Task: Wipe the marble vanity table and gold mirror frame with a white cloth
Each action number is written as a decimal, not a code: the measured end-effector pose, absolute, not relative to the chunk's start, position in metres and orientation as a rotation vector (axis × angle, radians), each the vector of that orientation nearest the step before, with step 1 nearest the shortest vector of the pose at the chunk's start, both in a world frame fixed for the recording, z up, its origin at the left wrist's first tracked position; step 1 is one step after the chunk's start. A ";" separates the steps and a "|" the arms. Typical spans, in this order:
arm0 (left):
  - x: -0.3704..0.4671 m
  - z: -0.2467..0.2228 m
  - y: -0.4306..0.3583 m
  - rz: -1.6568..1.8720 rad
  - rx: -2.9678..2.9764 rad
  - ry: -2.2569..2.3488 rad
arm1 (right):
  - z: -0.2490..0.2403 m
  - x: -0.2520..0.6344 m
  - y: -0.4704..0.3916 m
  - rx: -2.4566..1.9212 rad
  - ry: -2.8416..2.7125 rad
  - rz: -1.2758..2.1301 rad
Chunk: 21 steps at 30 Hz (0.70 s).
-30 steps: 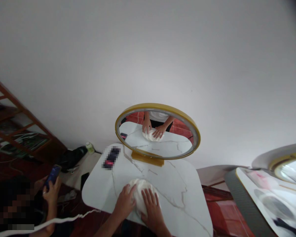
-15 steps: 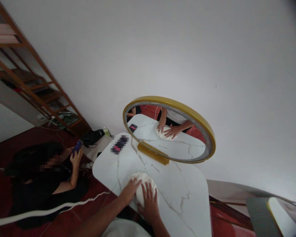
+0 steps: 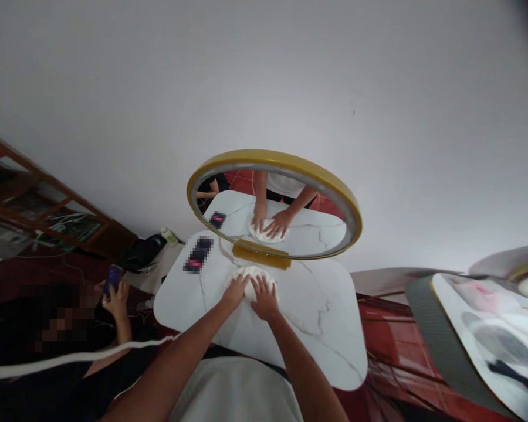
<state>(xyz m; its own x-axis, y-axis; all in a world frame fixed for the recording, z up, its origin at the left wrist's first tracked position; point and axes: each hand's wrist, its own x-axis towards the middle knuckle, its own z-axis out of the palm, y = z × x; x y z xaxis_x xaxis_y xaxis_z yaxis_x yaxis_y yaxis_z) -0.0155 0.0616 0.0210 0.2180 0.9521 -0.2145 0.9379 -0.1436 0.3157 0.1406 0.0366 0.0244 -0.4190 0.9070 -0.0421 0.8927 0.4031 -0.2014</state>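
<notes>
A round, white, soft-looking item (image 3: 249, 272) lies on the white marbled table (image 3: 334, 328). My left hand (image 3: 235, 292) rests flat on its left part, fingers pointing away from me. On its right part lies my right hand (image 3: 264, 298), with fingers spread. Neither hand is closed round anything. Behind them stands an oval-looking mirror with a gold frame (image 3: 273, 157) on a gold base (image 3: 261, 254); both hands and the white item show in its reflection.
A blurred-out dark object (image 3: 198, 255) lies on the table's left side. At the left, a person holds a phone (image 3: 112, 279) near a black bag (image 3: 143, 252) and a white cable (image 3: 83, 356). A second table (image 3: 460, 328) stands at the right.
The view has shifted, bringing more of the right-hand table into sight. Both hands and the white item appear higher in the picture; my hands remain on it, closer to its far side.
</notes>
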 end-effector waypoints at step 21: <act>-0.062 0.013 -0.025 0.203 1.851 1.090 | -0.002 0.176 -0.067 -1.468 -2.687 0.748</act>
